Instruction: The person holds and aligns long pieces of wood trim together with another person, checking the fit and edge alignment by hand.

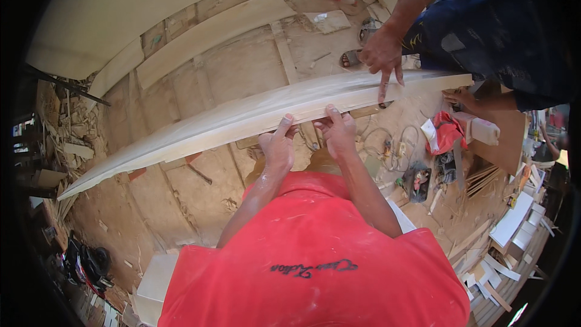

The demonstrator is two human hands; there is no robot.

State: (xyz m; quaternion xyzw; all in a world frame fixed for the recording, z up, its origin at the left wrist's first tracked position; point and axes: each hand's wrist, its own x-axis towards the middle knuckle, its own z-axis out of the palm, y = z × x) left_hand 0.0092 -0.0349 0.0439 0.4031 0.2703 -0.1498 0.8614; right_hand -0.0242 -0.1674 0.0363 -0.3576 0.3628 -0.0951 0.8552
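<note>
A long, pale wooden panel [242, 116] stretches across the view, its near edge facing me. My left hand [279, 143] grips that edge near the middle, thumb on top and fingers curled beneath. Just to its right, my right hand [336, 129] pinches the same edge in the same way. Both thumbs look dusty. Opposite me on the right, a co-worker's hand [385, 54] points down at the panel with its fingers extended. The co-worker's other hand [458, 98] is at the panel's right end. My fingertips under the panel are hidden.
Sawdust and offcuts cover the floor. A large board [121, 18] and a curved strip [212, 36] lie beyond the panel. On the right are a red bag [448, 133], a white container [484, 131], coiled cord [399, 145] and stacked scraps [493, 278]. A scrap heap [75, 127] lies left.
</note>
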